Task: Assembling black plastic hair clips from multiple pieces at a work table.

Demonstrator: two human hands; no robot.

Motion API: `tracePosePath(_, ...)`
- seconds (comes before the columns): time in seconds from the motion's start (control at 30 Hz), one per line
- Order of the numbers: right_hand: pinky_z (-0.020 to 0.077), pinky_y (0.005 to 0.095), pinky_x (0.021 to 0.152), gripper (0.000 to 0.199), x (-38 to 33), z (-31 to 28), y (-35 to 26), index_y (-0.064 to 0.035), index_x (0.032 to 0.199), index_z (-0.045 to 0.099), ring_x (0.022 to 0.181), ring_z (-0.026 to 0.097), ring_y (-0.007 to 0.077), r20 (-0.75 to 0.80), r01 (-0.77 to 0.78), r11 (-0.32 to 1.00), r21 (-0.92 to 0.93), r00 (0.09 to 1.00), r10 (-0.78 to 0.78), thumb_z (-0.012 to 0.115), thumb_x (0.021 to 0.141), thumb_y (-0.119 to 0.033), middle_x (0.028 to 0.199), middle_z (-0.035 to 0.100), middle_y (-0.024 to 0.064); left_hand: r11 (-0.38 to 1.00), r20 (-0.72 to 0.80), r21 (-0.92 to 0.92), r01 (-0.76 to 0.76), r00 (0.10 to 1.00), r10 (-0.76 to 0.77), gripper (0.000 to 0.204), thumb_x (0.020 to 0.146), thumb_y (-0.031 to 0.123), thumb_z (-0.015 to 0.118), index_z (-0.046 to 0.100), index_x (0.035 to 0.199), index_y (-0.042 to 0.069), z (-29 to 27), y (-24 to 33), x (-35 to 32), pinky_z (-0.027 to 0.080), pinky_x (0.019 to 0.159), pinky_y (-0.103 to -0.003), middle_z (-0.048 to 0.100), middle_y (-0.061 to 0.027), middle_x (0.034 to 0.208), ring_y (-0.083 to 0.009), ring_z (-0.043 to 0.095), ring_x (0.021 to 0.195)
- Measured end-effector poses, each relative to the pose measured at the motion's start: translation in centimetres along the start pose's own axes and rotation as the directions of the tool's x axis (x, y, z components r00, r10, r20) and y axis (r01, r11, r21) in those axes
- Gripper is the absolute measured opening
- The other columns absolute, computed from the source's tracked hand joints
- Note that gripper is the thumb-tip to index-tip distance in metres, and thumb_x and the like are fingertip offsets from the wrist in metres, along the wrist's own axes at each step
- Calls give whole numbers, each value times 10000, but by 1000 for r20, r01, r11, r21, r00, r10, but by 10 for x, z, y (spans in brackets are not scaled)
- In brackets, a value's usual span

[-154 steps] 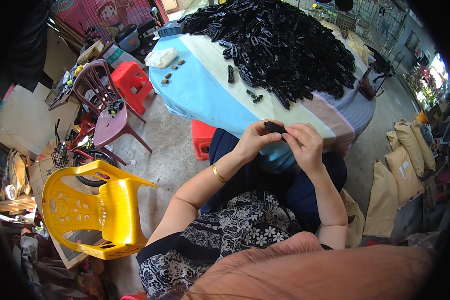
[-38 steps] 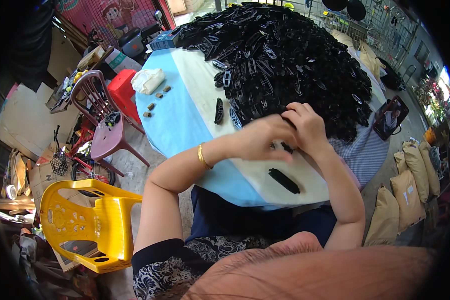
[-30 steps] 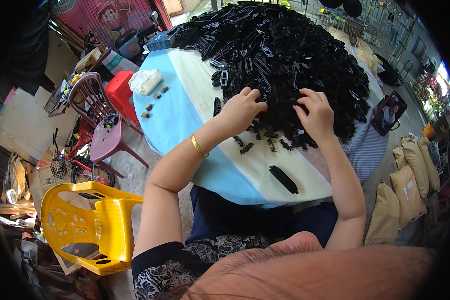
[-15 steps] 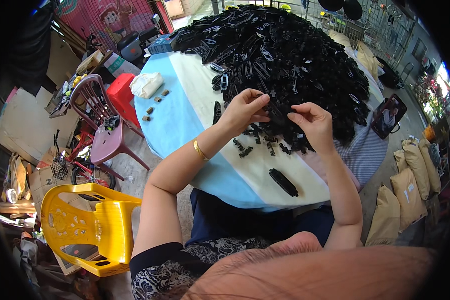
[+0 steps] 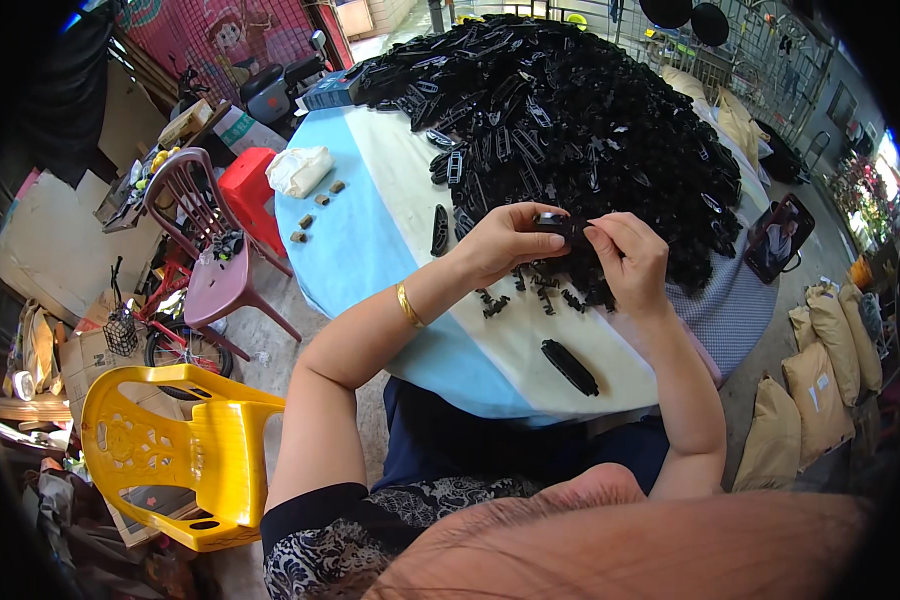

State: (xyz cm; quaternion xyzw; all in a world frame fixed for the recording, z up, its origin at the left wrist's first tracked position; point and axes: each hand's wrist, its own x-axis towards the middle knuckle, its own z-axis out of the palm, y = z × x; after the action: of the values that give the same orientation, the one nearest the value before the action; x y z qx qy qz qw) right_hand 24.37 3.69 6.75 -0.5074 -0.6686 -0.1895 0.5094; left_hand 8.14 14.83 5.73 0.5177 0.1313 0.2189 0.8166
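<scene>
Round table (image 5: 370, 230), blue and cream cloth, filled the centre. Heap of black plastic parts (image 5: 570, 120) covered its 12 to 2 o'clock portion. Yellow plastic chair (image 5: 170, 450) stood at 8 o'clock. Left hand (image 5: 505, 240) and right hand (image 5: 625, 258) met at the heap's near edge, fingertips pressed together, pinching one small black part (image 5: 560, 224) between them. Oblong black piece (image 5: 568, 366) lay on the cloth at 6 o'clock of the hands.
</scene>
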Motion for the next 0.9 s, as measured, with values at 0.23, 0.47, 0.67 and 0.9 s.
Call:
tracePosePath(0.23, 475, 292, 526, 97, 2, -2, -4, -3, 791, 646, 606, 593, 243, 39, 51, 999, -16, 998, -50, 681, 782, -94, 745, 620, 90, 998, 28, 53, 23, 999, -24, 287, 856, -13, 591, 544, 1139, -12, -1, -3, 2, 531, 852, -271, 605, -84, 1018, -175, 635, 919)
tracePosePath(0.47, 465, 283, 525, 102, 0, -1, -2, 8, 809, 625, 616, 589, 231, 37, 39, 999, -4, 999, -39, 656, 807, -90, 764, 613, 97, 1000, 55, -23, 4, 998, -2, 309, 900, 33, 540, 483, 1203, 14, 1, -5, 1, 530, 868, -319, 584, -98, 1057, -202, 628, 944)
tracePosePath(0.67, 461, 269, 527, 112, 1, -4, -1, 19, 830, 604, 606, 579, 233, 91, -2, 981, 192, 996, -16, 657, 810, -77, 768, 602, 109, 967, 36, -252, 34, 999, -25, 320, 951, 129, 460, 409, 1249, 23, 5, 4, 1, 533, 811, -356, 599, -93, 976, -206, 633, 824)
tracePosePath(0.9, 485, 301, 587, 161, 6, -10, -10, -28, 819, 598, 706, 572, 235, 176, 295, 955, -29, 942, -285, 693, 726, -118, 863, 600, 75, 970, 143, 16, 243, 960, -242, 252, 946, 248, 511, 596, 1002, 18, -1, 3, 1, 457, 512, -194, 669, -112, 872, -100, 574, 594)
